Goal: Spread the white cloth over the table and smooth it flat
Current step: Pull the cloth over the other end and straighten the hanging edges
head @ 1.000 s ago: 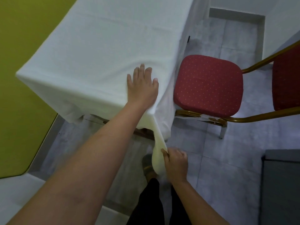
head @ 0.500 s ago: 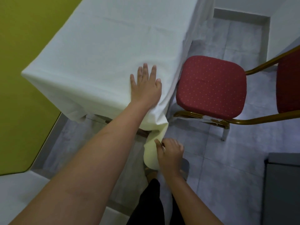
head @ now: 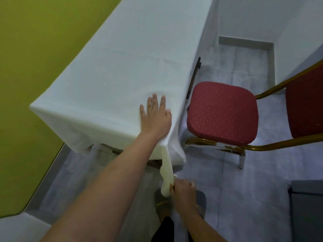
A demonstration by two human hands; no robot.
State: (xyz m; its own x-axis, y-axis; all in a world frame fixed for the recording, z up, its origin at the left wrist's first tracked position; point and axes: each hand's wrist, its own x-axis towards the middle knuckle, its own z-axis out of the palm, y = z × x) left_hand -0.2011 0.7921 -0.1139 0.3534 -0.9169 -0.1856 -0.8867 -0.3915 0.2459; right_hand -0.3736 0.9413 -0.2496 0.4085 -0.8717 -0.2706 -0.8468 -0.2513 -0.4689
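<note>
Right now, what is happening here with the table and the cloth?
A person is dressing a table with a white cloth. The left hand lies flat, fingers spread, on the cloth near the table's near right corner. The right hand is lower, pinching the gathered corner of the cloth and holding it down toward the floor. The cloth already covers the tabletop and looks mostly smooth. A red padded chair stands beside the table.
</note>
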